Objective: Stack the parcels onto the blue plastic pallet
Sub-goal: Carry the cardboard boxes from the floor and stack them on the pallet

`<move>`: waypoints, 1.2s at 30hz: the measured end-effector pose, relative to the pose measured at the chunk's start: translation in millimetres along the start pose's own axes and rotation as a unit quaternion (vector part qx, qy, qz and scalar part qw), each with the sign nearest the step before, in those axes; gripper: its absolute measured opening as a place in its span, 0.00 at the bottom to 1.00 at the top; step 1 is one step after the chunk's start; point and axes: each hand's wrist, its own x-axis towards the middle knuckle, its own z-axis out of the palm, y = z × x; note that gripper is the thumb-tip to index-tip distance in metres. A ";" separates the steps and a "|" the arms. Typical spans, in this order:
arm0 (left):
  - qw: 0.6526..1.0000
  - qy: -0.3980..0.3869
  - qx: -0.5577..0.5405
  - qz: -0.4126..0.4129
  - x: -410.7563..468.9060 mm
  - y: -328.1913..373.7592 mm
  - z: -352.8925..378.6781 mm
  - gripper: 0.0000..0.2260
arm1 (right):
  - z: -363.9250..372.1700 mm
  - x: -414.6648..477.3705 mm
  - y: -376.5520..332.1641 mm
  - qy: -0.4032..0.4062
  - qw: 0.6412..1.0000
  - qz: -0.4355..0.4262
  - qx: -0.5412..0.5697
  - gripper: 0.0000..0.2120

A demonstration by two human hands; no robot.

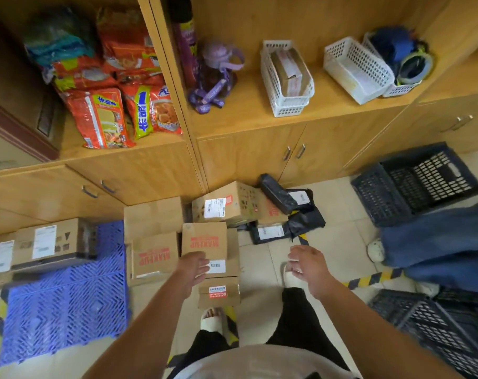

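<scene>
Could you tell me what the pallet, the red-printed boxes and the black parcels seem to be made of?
Blue pallet: moulded plastic, slightly glossy, open lattice. Red-printed boxes: matte brown cardboard, crisp folded edges. Black parcels: probably thin plastic film, wrinkled and shiny.

Tiled floor (259, 272) has the blue pallet (68, 291) lying flat on the left, a bunch of cardboard boxes (153, 258) clumped just beside it in the middle, black mailer bags (281, 195) further back, and dark plastic crates (415, 184) on the right, one far, one near.
</scene>
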 end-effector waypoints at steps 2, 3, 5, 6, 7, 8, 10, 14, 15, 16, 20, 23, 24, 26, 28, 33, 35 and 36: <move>1.000 0.015 -0.016 -0.007 4.1 4.9 17.3 0.05 | -4.6 23.5 -13.6 -0.002 0.999 -0.007 -0.038 0.04; 0.999 0.023 -0.037 -0.013 8.3 6.3 25.6 0.05 | -6.8 35.9 -20.4 -0.012 0.998 -0.008 -0.054 0.03; 0.996 0.031 -0.086 -0.021 18.0 6.7 44.7 0.05 | -14.7 61.7 -38.1 -0.041 0.994 0.000 -0.097 0.04; 0.993 0.036 -0.106 -0.028 21.8 7.1 55.2 0.06 | -18.9 75.2 -48.1 -0.057 0.991 0.003 -0.118 0.05; 0.992 0.040 -0.116 -0.037 25.8 7.5 66.8 0.08 | -23.3 90.9 -57.9 -0.069 0.988 0.006 -0.141 0.05; 0.991 0.044 -0.117 -0.047 30.9 7.5 79.4 0.10 | -28.5 107.6 -67.7 -0.073 0.984 0.007 -0.162 0.05; 0.992 0.064 -0.095 -0.058 45.2 9.1 106.0 0.11 | -36.5 141.7 -87.2 -0.074 0.976 0.000 -0.205 0.04; 0.993 0.088 -0.052 -0.055 79.5 12.7 148.3 0.07 | -39.7 206.0 -113.5 -0.093 0.955 -0.010 -0.282 0.03; 0.993 0.093 -0.045 -0.048 90.2 14.3 156.6 0.05 | -36.2 222.6 -115.4 -0.099 0.950 -0.015 -0.297 0.03; 0.994 0.091 -0.034 -0.040 106.8 12.9 163.7 0.06 | -31.6 240.3 -115.1 -0.101 0.946 -0.019 -0.307 0.04; 0.995 0.092 -0.006 -0.024 173.0 15.5 193.8 0.08 | -3.3 309.4 -101.2 -0.107 0.936 -0.021 -0.334 0.11; 0.993 0.074 -0.084 -0.046 230.9 12.4 218.3 0.13 | 24.2 361.4 -87.4 -0.126 0.923 -0.032 -0.363 0.16; 0.988 0.066 -0.124 -0.064 250.0 9.2 225.0 0.15 | 34.7 376.0 -84.1 -0.131 0.921 -0.040 -0.365 0.15; 0.974 0.054 -0.203 -0.086 290.9 -1.6 236.0 0.17 | 59.2 409.8 -79.3 -0.138 0.917 -0.072 -0.368 0.14; 0.959 0.030 -0.267 -0.091 324.2 -8.4 247.1 0.15 | 84.9 440.4 -78.0 -0.143 0.910 -0.092 -0.379 0.22; 0.906 -0.041 -0.420 -0.034 398.1 -16.3 258.4 0.32 | 153.5 499.1 -84.5 -0.160 0.886 -0.153 -0.408 0.41; 0.896 -0.044 -0.440 -0.036 426.0 -21.9 258.0 0.41 | 183.1 509.5 -88.8 -0.168 0.875 -0.179 -0.418 0.40; 0.891 -0.038 -0.450 -0.047 438.8 -24.5 257.2 0.43 | 196.5 514.8 -89.0 -0.167 0.870 -0.186 -0.425 0.43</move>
